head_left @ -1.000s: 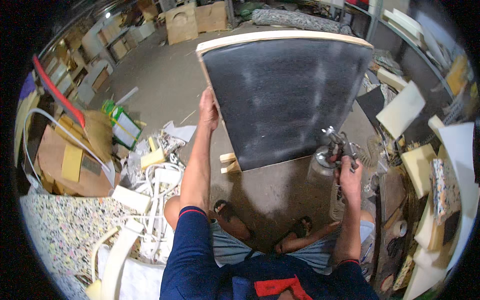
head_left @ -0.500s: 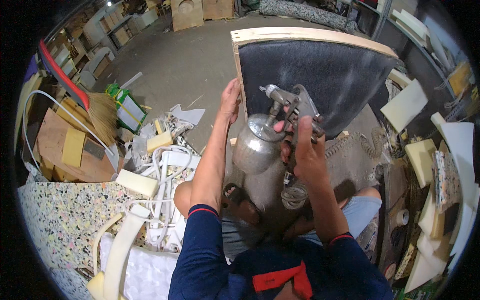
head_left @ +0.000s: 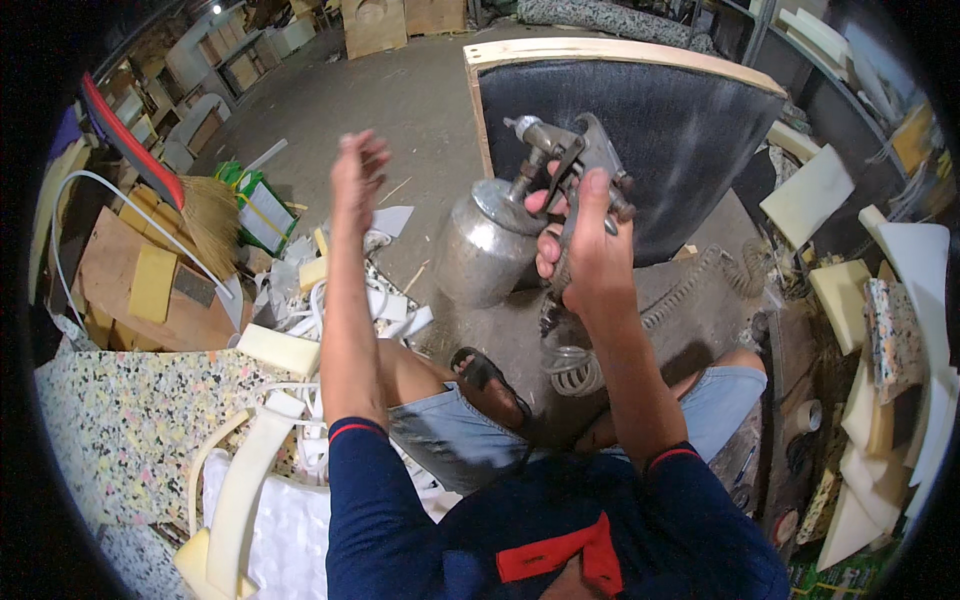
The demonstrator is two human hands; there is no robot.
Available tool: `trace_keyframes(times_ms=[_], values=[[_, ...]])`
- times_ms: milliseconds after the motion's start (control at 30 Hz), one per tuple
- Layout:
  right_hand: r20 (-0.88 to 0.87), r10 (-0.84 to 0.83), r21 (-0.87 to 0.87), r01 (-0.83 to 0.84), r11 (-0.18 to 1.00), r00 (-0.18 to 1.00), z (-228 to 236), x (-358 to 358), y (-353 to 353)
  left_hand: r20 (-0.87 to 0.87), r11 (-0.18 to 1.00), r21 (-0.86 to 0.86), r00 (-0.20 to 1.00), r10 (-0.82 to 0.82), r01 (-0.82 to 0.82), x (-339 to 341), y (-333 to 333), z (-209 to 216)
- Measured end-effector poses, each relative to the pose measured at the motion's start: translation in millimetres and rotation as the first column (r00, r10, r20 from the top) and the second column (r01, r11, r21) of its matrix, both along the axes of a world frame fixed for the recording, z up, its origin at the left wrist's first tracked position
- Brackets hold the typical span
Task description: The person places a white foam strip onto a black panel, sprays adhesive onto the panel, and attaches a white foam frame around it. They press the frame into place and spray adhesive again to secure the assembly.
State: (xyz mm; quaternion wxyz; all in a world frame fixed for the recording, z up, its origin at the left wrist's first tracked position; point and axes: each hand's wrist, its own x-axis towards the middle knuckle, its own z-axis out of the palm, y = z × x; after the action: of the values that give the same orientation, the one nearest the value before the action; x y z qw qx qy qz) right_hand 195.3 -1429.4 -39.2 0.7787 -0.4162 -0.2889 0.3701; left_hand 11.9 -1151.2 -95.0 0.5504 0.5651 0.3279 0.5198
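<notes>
A metal spray gun [head_left: 560, 155] with a round silver cup [head_left: 487, 245] under its nozzle is gripped in my right hand [head_left: 600, 235]. Its nozzle points to the upper left, and a clear coiled air hose [head_left: 575, 368] hangs from the handle. Behind the gun stands a curved panel [head_left: 650, 140], with black fabric inside a pale wooden frame. My left hand [head_left: 360, 185] is raised in the air to the left of the panel, apart from it. Its fingers are somewhat blurred but look spread, with nothing in them.
Foam offcuts and white tubing [head_left: 400, 310] lie in a heap at the left, beside a speckled foam sheet [head_left: 160, 430]. A red-handled broom [head_left: 205, 225] leans there. More foam pieces [head_left: 810, 195] are stacked at the right. The coiled hose runs across the floor.
My left hand has let go of the panel's left edge and swung away to the left. My right hand has brought the spray gun slightly left and up.
</notes>
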Motion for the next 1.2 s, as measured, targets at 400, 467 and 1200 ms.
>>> trace_keyframes(times_ms=[400,467,1200], values=[[-0.130,-0.043,-0.165,0.021,0.986,0.991,-50.4,-2.6,-20.9,0.099,0.936,-0.139,0.936,0.337,-0.322,-165.5,-98.9,-68.6],[-0.118,-0.043,-0.192,0.020,0.981,0.992,-57.0,-3.9,-30.7,0.086,0.928,-0.157,0.931,0.354,-0.338,-169.6,-109.4,-77.4],[-0.105,-0.011,-0.386,-0.031,0.922,0.994,-150.3,3.9,-30.4,0.001,0.976,-0.094,0.980,0.197,-0.196,-113.2,-118.6,-66.5]])
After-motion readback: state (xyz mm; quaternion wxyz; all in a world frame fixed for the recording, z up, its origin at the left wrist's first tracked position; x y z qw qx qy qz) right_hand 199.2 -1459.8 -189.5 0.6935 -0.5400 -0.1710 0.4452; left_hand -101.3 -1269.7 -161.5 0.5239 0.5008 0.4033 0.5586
